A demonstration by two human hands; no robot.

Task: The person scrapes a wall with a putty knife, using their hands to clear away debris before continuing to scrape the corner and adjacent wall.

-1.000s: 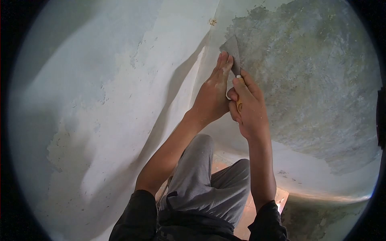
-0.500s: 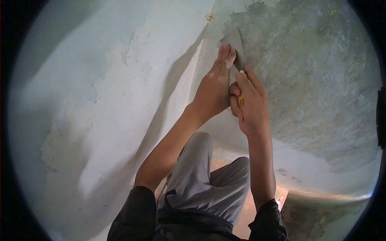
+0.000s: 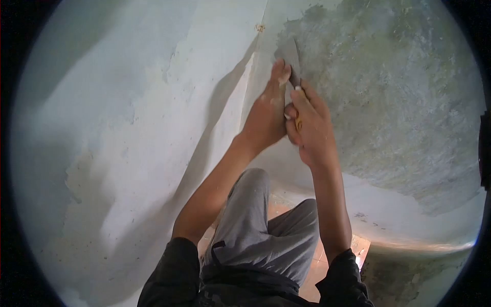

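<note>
A scraper [image 3: 289, 52] with a flat metal blade and a yellowish wooden handle lies against the wall, its blade at the border between white coating and bare grey-green plaster. My right hand [image 3: 313, 118] is wrapped round the handle, one finger stretched up along the shaft. From the left, my left hand [image 3: 266, 112] bears on the blade, its fingers held close together with the tips on the metal. The left thumb is hidden. The blade's far edge meets the wall surface [image 3: 378, 92], where the white layer is gone over a large patch.
A white wall [image 3: 153, 97] stands on the left, meeting the scraped wall at a corner with a small brownish spot [image 3: 260, 28]. My knees [image 3: 253, 204] in grey trousers are below, over a tiled floor [image 3: 312, 281]. A ledge [image 3: 409, 240] curves at lower right.
Both hands and the scraper have shifted slightly left and a little down the wall. The left fingertips stay on the blade and the right grip is unchanged.
</note>
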